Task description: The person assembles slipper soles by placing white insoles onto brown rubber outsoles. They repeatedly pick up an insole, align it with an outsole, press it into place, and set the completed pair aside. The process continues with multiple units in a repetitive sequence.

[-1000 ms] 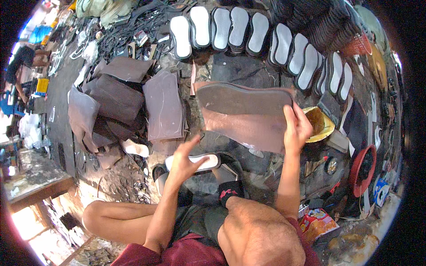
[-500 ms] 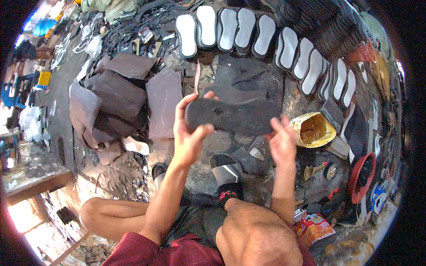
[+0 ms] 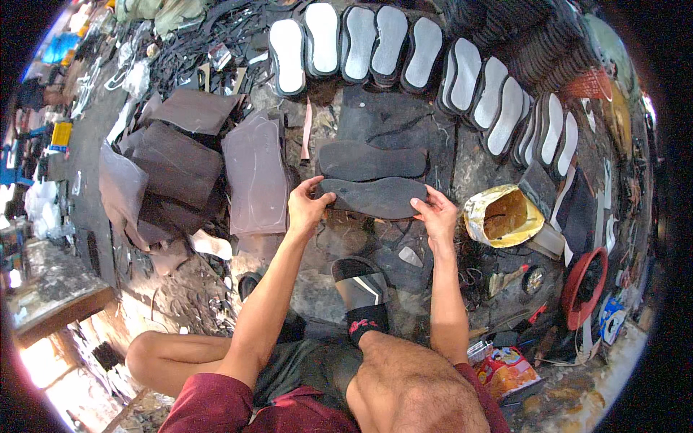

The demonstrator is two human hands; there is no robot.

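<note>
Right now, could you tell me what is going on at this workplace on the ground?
A person sits on the ground and holds a dark shoe sole flat by its two ends, the left hand at one end and the right hand at the other. A second dark sole lies just beyond it. A row of white-topped soles lines the far side, brown sheets are stacked to the left, and an open yellow tin stands to the right.

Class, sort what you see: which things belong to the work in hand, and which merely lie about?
In hand: left hand; right hand; dark sole piece; second dark sole piece.

Lying about: row of white-topped soles; brown sheets; yellow tin; red ring.
</note>
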